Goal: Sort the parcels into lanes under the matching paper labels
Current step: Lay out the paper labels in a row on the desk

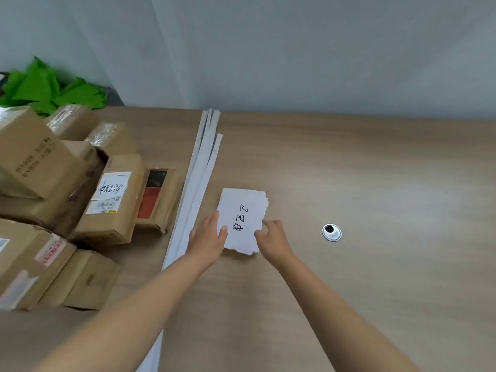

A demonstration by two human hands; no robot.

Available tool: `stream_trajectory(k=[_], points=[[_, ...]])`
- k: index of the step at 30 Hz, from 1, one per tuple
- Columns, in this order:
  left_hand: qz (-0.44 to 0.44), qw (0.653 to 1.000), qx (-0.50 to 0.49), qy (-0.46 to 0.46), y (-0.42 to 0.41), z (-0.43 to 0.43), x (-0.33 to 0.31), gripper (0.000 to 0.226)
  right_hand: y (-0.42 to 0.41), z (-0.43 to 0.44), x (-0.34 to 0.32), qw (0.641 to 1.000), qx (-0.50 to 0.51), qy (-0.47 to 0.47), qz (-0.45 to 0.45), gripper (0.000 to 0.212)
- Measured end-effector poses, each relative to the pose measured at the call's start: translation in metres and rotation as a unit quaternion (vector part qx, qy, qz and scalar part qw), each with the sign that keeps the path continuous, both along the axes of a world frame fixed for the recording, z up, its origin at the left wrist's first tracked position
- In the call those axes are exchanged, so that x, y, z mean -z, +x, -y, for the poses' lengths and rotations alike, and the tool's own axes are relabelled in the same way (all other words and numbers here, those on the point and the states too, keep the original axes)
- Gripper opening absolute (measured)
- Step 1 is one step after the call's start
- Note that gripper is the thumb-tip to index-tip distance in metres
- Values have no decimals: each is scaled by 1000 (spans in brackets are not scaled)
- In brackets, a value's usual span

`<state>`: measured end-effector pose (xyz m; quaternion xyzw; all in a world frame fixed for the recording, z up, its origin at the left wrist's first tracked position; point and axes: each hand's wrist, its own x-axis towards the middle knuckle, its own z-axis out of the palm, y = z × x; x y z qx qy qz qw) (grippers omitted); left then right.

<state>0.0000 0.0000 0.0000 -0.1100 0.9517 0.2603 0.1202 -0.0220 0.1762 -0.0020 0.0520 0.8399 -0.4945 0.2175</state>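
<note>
Left of the fingers (214, 221) lie white strips (200, 183), then piled parcels (112, 194); a cable hole (332, 232) sits to their right. The left hand (208, 237) and right hand (272, 240) pinch the paper labels (243, 218) between them over the desk (375, 183), long axis pointing away.

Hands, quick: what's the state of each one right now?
Left hand: grips the left edge of the white stack of handwritten paper labels, thumb on top.
Right hand: pinches the same stack's right edge.

Crumpled green sheets (48, 87) lie far left of a wooden table (375, 170) with a round metal grommet (331, 232).
</note>
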Motion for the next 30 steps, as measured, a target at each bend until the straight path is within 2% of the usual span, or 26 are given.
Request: stream_trajectory(k=[3,6,9,12,15,21,24,26,30], points=[[32,998,-32,32,-28,19,24,51,-19,15,16,1000,-1,8,30,38],[56,995,-61,47,-48,33,44,46,-32,22,31,998,0,8,69,43],[54,994,-86,42,-55,39,60,37,-42,21,48,995,15,24,99,45],[64,991,-99,68,-55,38,74,37,-46,22,57,993,33,17,116,41],[32,989,-106,93,-49,36,80,40,-45,25,61,990,64,15,122,37],[-17,985,-128,118,-29,39,59,40,-39,24,46,983,103,-15,148,31],[-39,986,-118,115,-16,38,43,36,-31,16,35,983,114,-41,139,44],[-57,984,-110,129,-10,36,33,26,-24,10,23,984,119,-59,115,44],[-91,978,-99,160,-4,28,-4,29,-11,-9,-18,988,105,-87,79,55]])
